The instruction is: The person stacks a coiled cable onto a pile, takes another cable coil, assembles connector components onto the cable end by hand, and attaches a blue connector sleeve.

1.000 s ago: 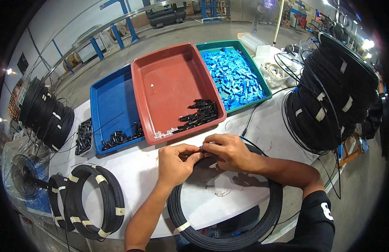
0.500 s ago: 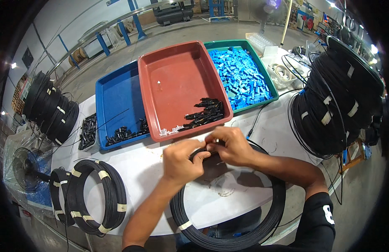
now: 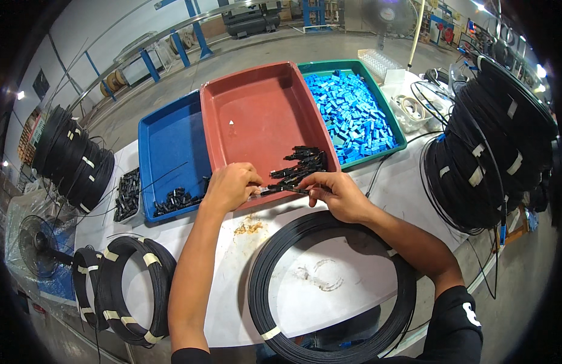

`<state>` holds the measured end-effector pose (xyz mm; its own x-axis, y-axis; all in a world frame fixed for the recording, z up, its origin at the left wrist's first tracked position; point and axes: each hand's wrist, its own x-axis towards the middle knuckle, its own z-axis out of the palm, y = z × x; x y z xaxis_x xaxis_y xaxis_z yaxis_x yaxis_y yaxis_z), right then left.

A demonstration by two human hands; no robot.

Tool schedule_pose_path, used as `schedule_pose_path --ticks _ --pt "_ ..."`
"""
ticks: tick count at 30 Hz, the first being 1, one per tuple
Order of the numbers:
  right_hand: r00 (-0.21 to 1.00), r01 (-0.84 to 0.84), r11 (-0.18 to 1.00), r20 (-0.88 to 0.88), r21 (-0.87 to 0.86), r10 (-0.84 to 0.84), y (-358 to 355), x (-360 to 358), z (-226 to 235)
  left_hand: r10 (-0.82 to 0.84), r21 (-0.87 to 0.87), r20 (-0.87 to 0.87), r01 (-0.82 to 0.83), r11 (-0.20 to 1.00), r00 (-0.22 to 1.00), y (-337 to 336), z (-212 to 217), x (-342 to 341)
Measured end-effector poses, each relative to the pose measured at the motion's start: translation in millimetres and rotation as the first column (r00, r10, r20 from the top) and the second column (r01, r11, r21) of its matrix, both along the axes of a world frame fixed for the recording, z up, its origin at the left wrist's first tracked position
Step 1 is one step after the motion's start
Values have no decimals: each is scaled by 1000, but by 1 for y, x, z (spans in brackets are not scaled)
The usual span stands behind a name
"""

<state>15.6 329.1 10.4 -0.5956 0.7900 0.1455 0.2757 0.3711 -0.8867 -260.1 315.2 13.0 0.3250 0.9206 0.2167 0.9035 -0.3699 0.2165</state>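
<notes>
Pinching one black connector (image 3: 285,189) over the red tray (image 3: 257,115), your left hand (image 3: 232,187) and right hand (image 3: 337,193) clamp its ends; connector pile (image 3: 300,164) just behind, cable coil (image 3: 332,285) before it

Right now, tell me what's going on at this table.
A person works at a white table. Both hands meet at the near rim of the red tray: the left hand and right hand pinch a thin black connector piece between them, beside a pile of black connectors. A large coil of black cable lies before them.
</notes>
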Motion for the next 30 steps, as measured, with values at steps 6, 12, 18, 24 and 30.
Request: schedule_pose_path --ticks 6,12,18,24,30 --pt "999 -35 999 33 -42 36 -3 -3 -2 -49 -19 -3 49 999 999 7 1 -4" --pt "996 -16 999 83 35 13 -8 -5 -1 -28 -66 -46 25 998 999 10 3 -2" --pt "989 -80 995 125 54 73 -11 -3 3 44 -114 293 -11 993 955 -1 11 -1" --pt "999 -43 997 23 69 42 -14 -1 -1 -114 17 634 133 991 765 -23 14 7" --pt "996 -49 998 -69 26 50 -16 3 2 -102 39 902 156 987 419 -45 -5 28"
